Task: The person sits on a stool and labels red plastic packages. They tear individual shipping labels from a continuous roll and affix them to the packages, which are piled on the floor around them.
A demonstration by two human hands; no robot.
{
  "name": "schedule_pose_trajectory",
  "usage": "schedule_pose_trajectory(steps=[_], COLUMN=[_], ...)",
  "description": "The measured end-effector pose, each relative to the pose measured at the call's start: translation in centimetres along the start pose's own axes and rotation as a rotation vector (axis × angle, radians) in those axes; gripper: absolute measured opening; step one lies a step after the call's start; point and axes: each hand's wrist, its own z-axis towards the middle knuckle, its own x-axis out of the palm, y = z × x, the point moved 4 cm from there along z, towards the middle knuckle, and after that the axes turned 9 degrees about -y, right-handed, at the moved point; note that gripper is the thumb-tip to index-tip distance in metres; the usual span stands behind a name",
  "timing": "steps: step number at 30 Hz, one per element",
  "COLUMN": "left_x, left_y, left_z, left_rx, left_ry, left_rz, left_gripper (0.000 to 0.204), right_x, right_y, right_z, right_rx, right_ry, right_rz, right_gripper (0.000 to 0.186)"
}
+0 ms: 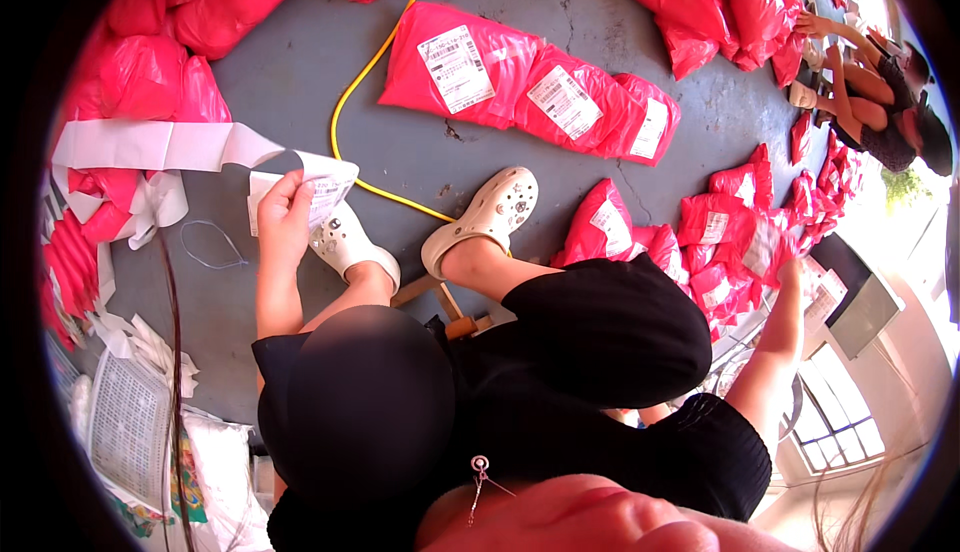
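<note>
My left hand (284, 214) is closed on a folded strip of printed shipping labels (330, 192), thumb on top. A long pale paper strip (160, 145) trails from it to the left, over pink plastic bags (140, 77). My right arm reaches out to the right, and my right hand (792, 274) is beside a heap of labelled pink parcels (728, 237). Its fingers are too blurred and hidden to make out. Another white label (824, 295) shows next to that hand. Ahead of my feet, pink parcels with white labels (460, 70) lie in an overlapping row.
A yellow cable (345, 102) runs along the grey floor past my pale clogs (487, 214). Full pink bags (690, 12) are piled at the far right, near another person (880, 102). A grey plastic basket (128, 422) stands at the lower left.
</note>
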Motion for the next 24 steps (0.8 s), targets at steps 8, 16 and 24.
schedule_pose_trajectory(steps=[8,16,24], left_x=[-0.6,-2.1,-0.4], left_y=[-1.6,-0.1,-3.7], left_z=[-1.7,-1.6,-1.6], left_rx=[0.153,0.130,0.165], left_ry=[-0.029,-0.086,-0.058], left_rz=[0.263,0.189,0.230], left_gripper=[0.022,0.023,0.024], right_x=[-21.0,-20.8,-7.9], right_y=[45.5,51.7,22.3], right_z=[25.4,21.5,3.3], right_rx=[-0.280,-0.501,-0.130], right_ry=[-0.152,-0.016,0.546], right_rz=[0.927,0.647,0.192], right_gripper=[0.097,0.044,0.027])
